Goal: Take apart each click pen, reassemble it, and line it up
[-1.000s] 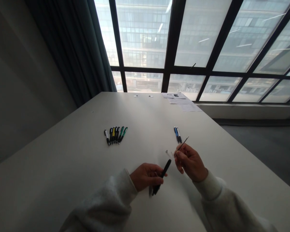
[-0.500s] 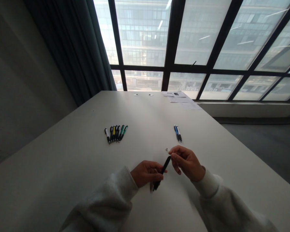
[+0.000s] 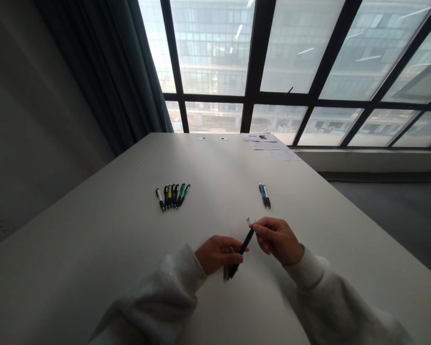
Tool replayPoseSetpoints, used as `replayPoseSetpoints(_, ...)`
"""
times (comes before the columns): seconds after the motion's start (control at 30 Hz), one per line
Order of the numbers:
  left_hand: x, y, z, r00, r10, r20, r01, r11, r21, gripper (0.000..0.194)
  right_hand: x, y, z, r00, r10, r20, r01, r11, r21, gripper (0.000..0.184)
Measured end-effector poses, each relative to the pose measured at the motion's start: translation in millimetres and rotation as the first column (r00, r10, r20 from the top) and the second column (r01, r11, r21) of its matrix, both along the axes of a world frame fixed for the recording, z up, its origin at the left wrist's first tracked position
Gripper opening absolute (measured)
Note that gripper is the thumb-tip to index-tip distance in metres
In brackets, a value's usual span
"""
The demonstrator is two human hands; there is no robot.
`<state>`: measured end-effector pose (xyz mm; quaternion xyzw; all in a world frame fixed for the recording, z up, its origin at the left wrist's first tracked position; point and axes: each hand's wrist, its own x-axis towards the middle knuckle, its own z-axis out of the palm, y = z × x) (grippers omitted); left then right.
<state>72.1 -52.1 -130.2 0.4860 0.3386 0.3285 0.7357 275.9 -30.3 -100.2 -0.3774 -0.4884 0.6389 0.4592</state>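
Observation:
My left hand (image 3: pixel 218 255) grips the lower part of a black pen (image 3: pixel 243 247), which slants up and to the right. My right hand (image 3: pixel 276 241) pinches the pen's upper end between thumb and fingers, so that end is hidden. A small translucent piece (image 3: pixel 249 220) lies on the white table (image 3: pixel 104 249) just beyond the fingertips of my right hand. Farther off, left of my hands, lies a row of several pens (image 3: pixel 172 196) in black, white, yellow and green. A pair of blue and black pens (image 3: pixel 265 195) lies straight ahead of my right hand.
Papers (image 3: pixel 266 143) and two small white discs (image 3: pixel 212 138) lie at the table's far end. The table's right edge runs down toward a grey floor. Tall windows (image 3: pixel 211 52) stand beyond it, with a dark curtain (image 3: pixel 111 72) at the left.
The thin dark rod held in my right hand a second ago no longer shows. That hand has moved left onto the black pen's upper end. The view has tilted slightly.

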Motion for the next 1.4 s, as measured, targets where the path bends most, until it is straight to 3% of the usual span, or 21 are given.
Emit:
replayPoseSetpoints(0.23,-1,1,2.0,0.999,0.039,-0.004,-0.038,0.999,0.012,0.049,5,3,1.2,0.983,-0.021,0.181,-0.005,0.990,0.139,0.043)
replayPoseSetpoints(0.33,-2,2,4.1,0.998,0.063,0.010,-0.063,0.997,0.033,0.049,13,13,-5.4,0.934,-0.203,0.293,0.122,0.955,0.272,0.039)
replayPoseSetpoints(0.4,-2,2,6.2,0.995,0.094,0.017,-0.095,0.994,0.051,0.048,17,20,-13.5,0.806,-0.374,0.459,0.154,0.881,0.448,0.030)
replayPoseSetpoints(0.5,-3,3,8.7,0.990,0.141,0.025,-0.142,0.987,0.073,0.050,19,29,-25.8,0.570,-0.482,0.666,-0.018,0.802,0.597,0.021)
replayPoseSetpoints(0.63,-4,2,9.6,0.987,0.156,0.022,-0.158,0.985,0.071,0.051,16,34,-30.4,0.392,-0.436,0.810,-0.181,0.826,0.533,0.016)
replayPoseSetpoints(0.8,-5,2,9.6,0.988,0.151,0.023,-0.152,0.987,0.054,0.050,15,32,-26.1,0.246,-0.380,0.892,-0.274,0.855,0.439,0.015)
replayPoseSetpoints(0.87,-5,3,8.7,0.989,0.148,0.024,-0.149,0.988,0.043,0.050,16,30,-26.5,0.267,-0.364,0.892,-0.277,0.858,0.432,0.013)
replayPoseSetpoints(1.0,-5,4,6.0,0.991,0.132,0.013,-0.133,0.990,0.051,0.050,17,26,-22.4,0.423,-0.341,0.840,-0.212,0.864,0.457,0.009)
replayPoseSetpoints(1.1,-5,4,5.6,0.994,0.111,-0.005,-0.110,0.992,0.069,0.049,16,20,-11.4,0.703,-0.216,0.677,-0.049,0.936,0.349,0.016)
replayPoseSetpoints(1.17,-5,4,6.3,0.995,0.095,-0.020,-0.093,0.993,0.077,0.048,14,16,-3.7,0.893,-0.089,0.442,-0.006,0.978,0.208,0.024)
replayPoseSetpoints(1.2,-5,3,6.8,0.996,0.088,-0.027,-0.086,0.993,0.080,0.047,14,14,-0.9,0.942,-0.044,0.334,-0.012,0.987,0.162,0.026)
replayPoseSetpoints(1.27,-4,3,7.7,0.996,0.077,-0.039,-0.074,0.994,0.080,0.046,12,12,2.5,0.986,-0.018,0.168,-0.004,0.992,0.126,0.028)
replayPoseSetpoints(1.4,-5,3,7.2,0.997,0.062,-0.051,-0.058,0.995,0.076,0.048,10,10,3.3,0.999,-0.031,-0.032,0.034,0.995,0.091,0.028)
